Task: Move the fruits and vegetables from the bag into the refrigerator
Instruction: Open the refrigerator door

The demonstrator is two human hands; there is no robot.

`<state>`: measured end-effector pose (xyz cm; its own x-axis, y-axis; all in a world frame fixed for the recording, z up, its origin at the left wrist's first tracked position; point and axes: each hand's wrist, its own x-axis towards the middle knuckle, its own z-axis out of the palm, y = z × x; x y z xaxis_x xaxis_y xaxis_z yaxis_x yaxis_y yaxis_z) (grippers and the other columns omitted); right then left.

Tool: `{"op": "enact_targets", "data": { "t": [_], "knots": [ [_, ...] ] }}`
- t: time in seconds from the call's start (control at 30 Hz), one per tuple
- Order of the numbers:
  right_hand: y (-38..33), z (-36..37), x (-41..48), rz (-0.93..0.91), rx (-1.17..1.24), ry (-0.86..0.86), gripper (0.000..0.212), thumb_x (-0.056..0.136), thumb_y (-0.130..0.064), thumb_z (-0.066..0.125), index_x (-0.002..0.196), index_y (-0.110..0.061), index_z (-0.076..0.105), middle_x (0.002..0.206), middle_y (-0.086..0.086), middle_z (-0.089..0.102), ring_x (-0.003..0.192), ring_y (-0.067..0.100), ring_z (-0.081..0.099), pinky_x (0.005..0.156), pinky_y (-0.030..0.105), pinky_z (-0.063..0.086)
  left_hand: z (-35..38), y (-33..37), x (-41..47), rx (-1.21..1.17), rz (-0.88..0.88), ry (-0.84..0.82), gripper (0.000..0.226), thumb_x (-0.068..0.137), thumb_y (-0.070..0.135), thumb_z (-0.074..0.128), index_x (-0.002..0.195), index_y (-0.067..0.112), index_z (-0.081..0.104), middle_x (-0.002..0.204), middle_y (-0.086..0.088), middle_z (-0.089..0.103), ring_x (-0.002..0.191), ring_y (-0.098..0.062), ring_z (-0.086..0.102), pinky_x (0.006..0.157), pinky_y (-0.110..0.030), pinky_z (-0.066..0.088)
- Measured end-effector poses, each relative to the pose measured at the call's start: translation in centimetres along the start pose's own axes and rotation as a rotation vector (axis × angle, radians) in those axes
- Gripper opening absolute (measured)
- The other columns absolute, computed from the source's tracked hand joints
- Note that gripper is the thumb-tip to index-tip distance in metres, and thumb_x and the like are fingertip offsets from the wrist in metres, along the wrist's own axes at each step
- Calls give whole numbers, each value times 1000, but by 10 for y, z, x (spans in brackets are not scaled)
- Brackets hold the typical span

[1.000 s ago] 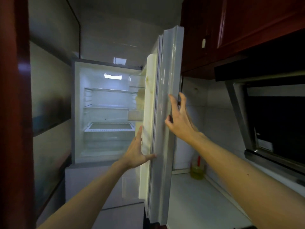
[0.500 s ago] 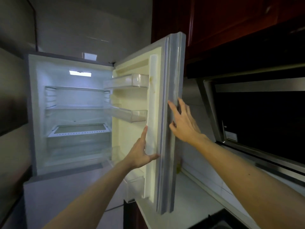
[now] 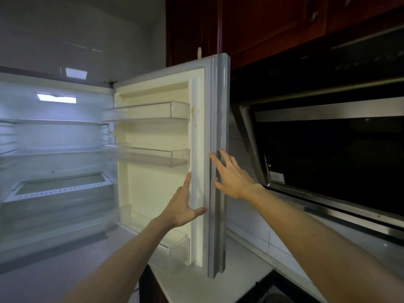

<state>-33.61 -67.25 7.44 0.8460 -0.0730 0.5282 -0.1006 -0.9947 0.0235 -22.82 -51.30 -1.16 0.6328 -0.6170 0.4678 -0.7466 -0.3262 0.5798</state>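
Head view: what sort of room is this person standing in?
Most likely a home kitchen: an open refrigerator, dark red wall cupboards above, and a range hood over a pale counter beside it.

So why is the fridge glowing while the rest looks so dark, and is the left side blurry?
Head view: the interior lamp lights the refrigerator, while the wooden cabinets and range hood are dim. Same head view: the inner shelves at left are smeared by blur; the left hand and right hand on the door look sharper.
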Motion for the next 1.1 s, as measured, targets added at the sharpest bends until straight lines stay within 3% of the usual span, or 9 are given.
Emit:
{"op": "enact_targets", "data": {
  "t": [0.13,0.4,1.1],
  "knots": [
    [6,7,1,32,-7,-25,85,93,-34,56,154,-21,-2,160,0,-12,146,28,6,102,49,43,8,-4,8,-16,9,-7,119,62,75,67,144,51,-16,153,-3,29,130,-26,43,106,-49,42],
    [9,9,7,87,-8,-55,86,94,-35,56,154,-21,-4,161,1,-13,146,28,5,105,48,39,14,-4,19,-35,39,-43,119,62,76,64,145,47,-16,160,8,13,141,-28,30,111,-53,36],
    [23,25,23,177,-11,-60,86,93,-37,58,153,-21,-2,161,3,-9,146,28,7,109,52,35,26,-5,40,-51,26,-116,119,59,84,58,144,49,-17,161,4,9,144,-30,25,112,-54,34]
  ]
}}
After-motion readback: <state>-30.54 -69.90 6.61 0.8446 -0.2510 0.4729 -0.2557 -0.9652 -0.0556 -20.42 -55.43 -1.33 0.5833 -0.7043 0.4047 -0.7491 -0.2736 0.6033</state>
